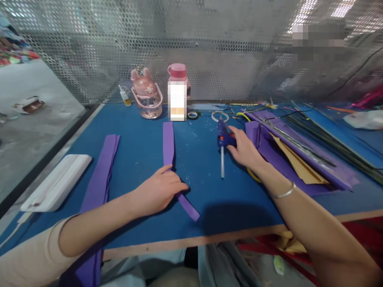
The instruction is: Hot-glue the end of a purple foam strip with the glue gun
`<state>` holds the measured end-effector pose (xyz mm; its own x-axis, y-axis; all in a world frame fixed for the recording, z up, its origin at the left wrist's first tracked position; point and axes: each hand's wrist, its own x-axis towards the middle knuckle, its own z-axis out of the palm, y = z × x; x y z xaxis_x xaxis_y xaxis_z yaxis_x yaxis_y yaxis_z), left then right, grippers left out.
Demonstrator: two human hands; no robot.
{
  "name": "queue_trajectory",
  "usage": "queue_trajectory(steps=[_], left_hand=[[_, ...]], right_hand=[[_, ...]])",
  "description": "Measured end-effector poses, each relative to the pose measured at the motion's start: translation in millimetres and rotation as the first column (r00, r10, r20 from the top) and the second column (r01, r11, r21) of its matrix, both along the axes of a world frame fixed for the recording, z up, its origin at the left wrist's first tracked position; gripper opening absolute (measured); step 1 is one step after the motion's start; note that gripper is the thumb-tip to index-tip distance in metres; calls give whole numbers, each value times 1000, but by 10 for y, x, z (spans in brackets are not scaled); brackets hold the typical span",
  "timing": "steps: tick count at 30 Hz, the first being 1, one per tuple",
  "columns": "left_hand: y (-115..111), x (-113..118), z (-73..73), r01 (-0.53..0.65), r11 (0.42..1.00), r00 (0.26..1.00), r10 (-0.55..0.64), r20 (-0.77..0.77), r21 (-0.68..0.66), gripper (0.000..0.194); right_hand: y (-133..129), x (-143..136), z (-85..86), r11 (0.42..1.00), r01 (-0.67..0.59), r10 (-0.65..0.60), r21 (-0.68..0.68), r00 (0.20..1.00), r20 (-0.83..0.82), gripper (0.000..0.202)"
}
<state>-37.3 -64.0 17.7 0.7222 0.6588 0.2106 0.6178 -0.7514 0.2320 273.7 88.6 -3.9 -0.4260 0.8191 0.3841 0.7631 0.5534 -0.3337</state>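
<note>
A narrow purple strip (pixel 168 143) lies near the middle of the blue table, its near end angled to the right. My left hand (pixel 163 187) rests over the strip, thumb and index finger apart, the other fingers partly hidden beneath. At the right, my right hand (pixel 243 147) has its fingers around the handle of a dark blue glue gun (pixel 223 133), from which a clear glue stick (pixel 222 163) points toward me. Longer folded purple strips (pixel 100 179) lie to the left, partly under my left forearm.
A white power bank (pixel 56 183) with a cable lies at the left. Pink bottle (pixel 148 99), pink-lidded bottle (pixel 178 71), small glue bottle (pixel 125 96) and green tape roll (pixel 193 115) stand or lie along the back. Purple sheets (pixel 278 159) and wires lie right.
</note>
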Motion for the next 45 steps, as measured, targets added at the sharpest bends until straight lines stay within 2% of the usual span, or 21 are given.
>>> queue_trajectory(steps=[3,6,9,11,13,15,16,17,18,19,23,25,27,31,34,38,42,45], left_hand=[[13,-57,-79,-46,998,998,44,52,34,43],[58,-60,-125,-43,994,990,29,135,103,46],[133,-111,-26,-140,971,981,108,163,196,46],[191,-249,118,-311,919,949,287,131,242,44],[230,-472,266,-533,805,837,546,26,260,42],[231,-731,352,-733,630,603,776,-184,256,42],[215,-851,358,-804,546,467,825,-319,234,44],[191,-956,338,-860,475,356,821,-446,189,46],[158,-1039,297,-892,431,297,788,-539,138,48],[121,-1101,241,-905,410,278,766,-579,109,49],[-28,-1189,21,-900,420,281,764,-581,117,53],[-72,-1211,-15,-891,433,292,776,-559,136,51],[-92,-1248,-1,-899,415,280,789,-547,138,52],[-87,-1323,55,-927,349,222,805,-550,137,55],[-59,-1318,54,-936,330,218,812,-541,119,52],[23,-1189,20,-923,367,269,829,-491,114,55],[214,-930,-10,-911,410,368,852,-371,37,59],[423,-691,-25,-897,437,406,873,-269,63,56]], right_hand=[[201,-45,-43,991,127,-123,-47,989,85,63],[430,-101,-30,965,246,-232,-87,961,148,64],[619,-142,-13,939,326,-301,-108,932,200,60],[696,-145,-16,927,352,-312,-128,915,255,55],[729,-127,-29,922,365,-310,-132,897,315,53],[724,-100,-43,925,358,-296,-126,889,350,53],[711,-89,-49,928,352,-289,-125,888,356,53],[690,-83,-54,930,347,-284,-125,890,357,53],[664,-81,-57,930,348,-288,-119,891,352,55],[631,-86,-58,929,355,-302,-103,889,343,57],[463,-148,-42,938,342,-344,55,907,243,63],[387,-172,-29,947,294,-313,126,934,173,61],[348,-168,-23,951,268,-288,157,949,126,59],[406,-78,-56,945,312,-325,102,933,157,63],[492,-11,-101,937,349,-343,18,908,241,69],[537,0,-118,932,355,-311,-77,889,336,66],[517,-31,-97,929,363,-315,-70,875,367,65],[500,-47,-87,928,369,-325,-52,871,369,63]])
